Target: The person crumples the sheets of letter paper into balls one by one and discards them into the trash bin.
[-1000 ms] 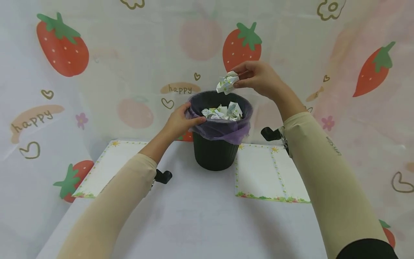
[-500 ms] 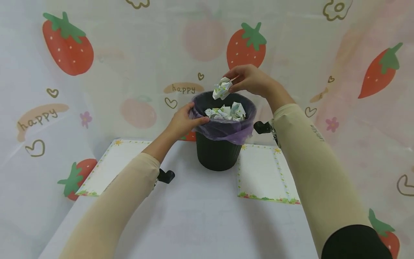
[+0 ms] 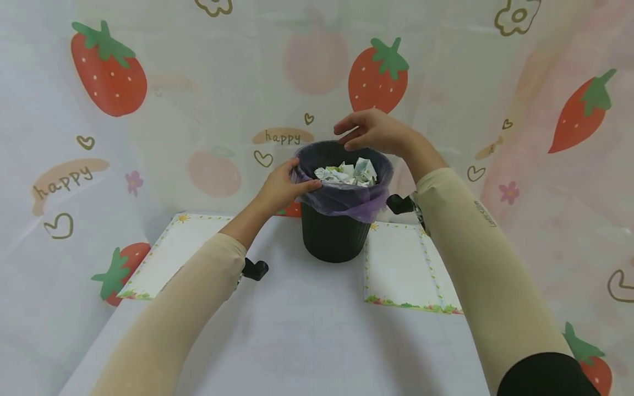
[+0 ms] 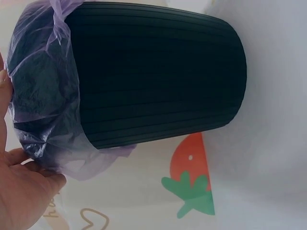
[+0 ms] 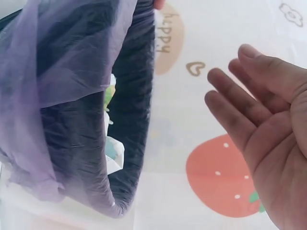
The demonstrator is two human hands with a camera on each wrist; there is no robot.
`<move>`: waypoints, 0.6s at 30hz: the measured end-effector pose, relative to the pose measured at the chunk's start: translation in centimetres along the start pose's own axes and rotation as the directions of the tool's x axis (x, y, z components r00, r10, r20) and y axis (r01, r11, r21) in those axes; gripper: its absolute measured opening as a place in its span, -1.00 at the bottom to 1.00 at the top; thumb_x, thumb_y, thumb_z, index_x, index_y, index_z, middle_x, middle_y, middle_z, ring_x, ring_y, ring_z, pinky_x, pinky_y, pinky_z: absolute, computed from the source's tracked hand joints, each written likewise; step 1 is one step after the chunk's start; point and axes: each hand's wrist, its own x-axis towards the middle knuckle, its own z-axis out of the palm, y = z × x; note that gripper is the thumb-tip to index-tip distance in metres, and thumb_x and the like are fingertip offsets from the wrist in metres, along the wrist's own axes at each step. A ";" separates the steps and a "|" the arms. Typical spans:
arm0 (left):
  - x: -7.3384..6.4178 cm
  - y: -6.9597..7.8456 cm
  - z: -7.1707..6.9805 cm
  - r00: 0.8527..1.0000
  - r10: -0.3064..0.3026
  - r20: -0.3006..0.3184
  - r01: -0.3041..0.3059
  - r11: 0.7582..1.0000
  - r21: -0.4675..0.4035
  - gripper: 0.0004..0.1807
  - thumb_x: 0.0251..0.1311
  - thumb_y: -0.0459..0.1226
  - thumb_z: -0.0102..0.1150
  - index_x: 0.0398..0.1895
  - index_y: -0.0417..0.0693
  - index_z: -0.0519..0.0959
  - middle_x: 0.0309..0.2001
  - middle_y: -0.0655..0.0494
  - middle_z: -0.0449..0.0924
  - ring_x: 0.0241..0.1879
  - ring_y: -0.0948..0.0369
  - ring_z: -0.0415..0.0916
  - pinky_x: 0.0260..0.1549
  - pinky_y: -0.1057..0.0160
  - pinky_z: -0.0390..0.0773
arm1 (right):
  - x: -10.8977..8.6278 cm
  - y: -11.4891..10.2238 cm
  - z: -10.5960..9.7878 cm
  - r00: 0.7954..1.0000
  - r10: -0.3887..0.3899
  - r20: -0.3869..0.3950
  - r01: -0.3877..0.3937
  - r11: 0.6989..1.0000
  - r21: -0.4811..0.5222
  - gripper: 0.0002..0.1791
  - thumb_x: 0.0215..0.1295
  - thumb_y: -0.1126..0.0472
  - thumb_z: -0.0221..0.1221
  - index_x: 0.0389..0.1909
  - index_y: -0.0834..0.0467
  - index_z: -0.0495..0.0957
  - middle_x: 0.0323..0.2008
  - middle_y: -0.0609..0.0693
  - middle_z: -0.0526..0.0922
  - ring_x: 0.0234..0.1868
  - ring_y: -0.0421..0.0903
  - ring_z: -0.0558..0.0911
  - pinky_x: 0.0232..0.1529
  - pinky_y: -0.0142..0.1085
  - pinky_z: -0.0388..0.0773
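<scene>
A dark ribbed trash can (image 3: 332,239) stands upright, lined with a purple plastic bag (image 3: 342,201) folded over its rim. Crumpled white paper balls (image 3: 365,171) with green and yellow print lie inside. My left hand (image 3: 279,190) grips the left side of the bagged rim, thumb at the front edge; in the left wrist view the left hand's fingers (image 4: 53,178) curl against the bag. Over the back right of the can's mouth hovers my right hand (image 3: 378,132), holding nothing. The right wrist view shows that right hand (image 5: 273,115) with fingers loosely extended, apart from the rim.
Sheets of white paper with floral borders lie on the white table, one (image 3: 183,242) to the left and others (image 3: 401,267) to the right of the can. A strawberry-printed backdrop (image 3: 228,99) rises close behind. Black wrist-camera mounts (image 3: 255,270) stick out from both sleeves.
My right hand has moved left and down over the can and let go of the crumpled paper ball it was pinching. My left hand keeps its hold on the rim.
</scene>
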 end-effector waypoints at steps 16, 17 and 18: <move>0.2 0.2 0.0 1.000 0.004 0.015 -0.004 0.999 0.051 0.19 0.12 0.32 0.34 0.64 -0.07 0.03 0.61 -0.05 0.08 0.59 0.00 0.04 0.52 -0.05 0.18 | -5.1 -0.8 2.9 0.941 -0.110 -0.319 0.110 0.994 -0.019 -0.58 0.38 0.19 0.33 0.22 0.15 0.61 0.09 0.04 0.72 0.08 -0.09 0.71 0.14 -0.25 0.63; 0.2 0.1 0.0 1.000 -0.001 0.013 0.000 0.999 0.053 0.19 0.12 0.32 0.35 0.64 -0.07 0.03 0.61 -0.05 0.08 0.59 0.00 0.04 0.51 -0.05 0.18 | -5.3 -0.9 3.2 0.937 -0.114 -0.332 0.119 0.993 -0.004 -0.59 0.38 0.20 0.33 0.22 0.16 0.61 0.08 0.05 0.72 0.07 -0.08 0.71 0.14 -0.25 0.63; 0.2 0.1 0.0 1.000 -0.004 0.012 0.003 0.999 0.051 0.19 0.12 0.31 0.35 0.64 -0.07 0.03 0.61 -0.05 0.08 0.59 -0.01 0.04 0.52 -0.05 0.18 | -5.5 -1.0 3.5 0.931 -0.115 -0.345 0.127 0.992 0.012 -0.59 0.38 0.22 0.33 0.21 0.16 0.62 0.08 0.06 0.72 0.07 -0.08 0.71 0.13 -0.25 0.63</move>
